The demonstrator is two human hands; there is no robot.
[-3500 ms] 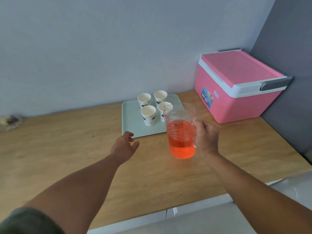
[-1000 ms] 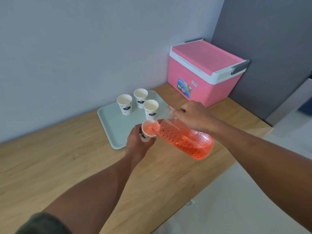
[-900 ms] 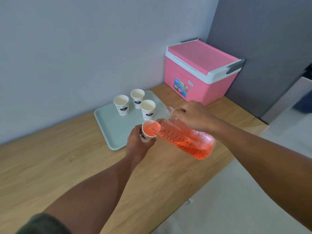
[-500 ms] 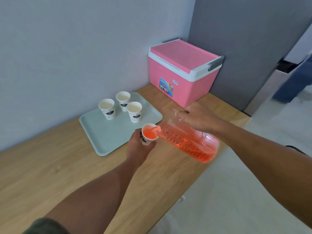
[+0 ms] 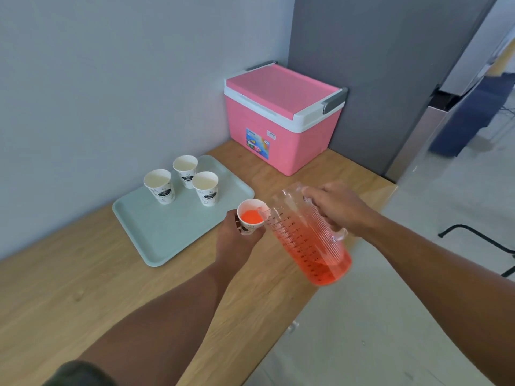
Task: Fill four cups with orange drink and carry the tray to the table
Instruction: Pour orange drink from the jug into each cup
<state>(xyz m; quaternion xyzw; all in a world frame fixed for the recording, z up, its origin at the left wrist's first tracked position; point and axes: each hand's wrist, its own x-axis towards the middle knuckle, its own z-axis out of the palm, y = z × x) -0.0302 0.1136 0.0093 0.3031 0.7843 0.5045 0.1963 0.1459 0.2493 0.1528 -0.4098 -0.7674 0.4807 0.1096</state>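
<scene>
One wooden surface point(image 5: 83, 288) is carrying the items under inspection. Beyond the right hand point(image 5: 338, 208), a pink cooler point(image 5: 281, 118) is sitting closed in the corner against the grey wall. A pale green tray point(image 5: 167, 235) is lying flat on the surface, just beyond and to the outer side of the left hand point(image 5: 237, 240). The right hand is gripping the handle of a clear measuring jug point(image 5: 309, 238), fingers curled round it; the jug is being held off the surface, tilted with its spout toward the left hand, and orange drink point(image 5: 320, 266) is pooling in its lower part. Three paper cups point(image 5: 160, 186) are standing upright and apart from one another on the far half of the tray, showing pale insides with no orange in them. The left hand is wrapping its fingers round a fourth cup point(image 5: 250, 217), holding it just off the near corner of the tray; this cup is holding orange drink, and the jug's spout is touching its rim.
</scene>
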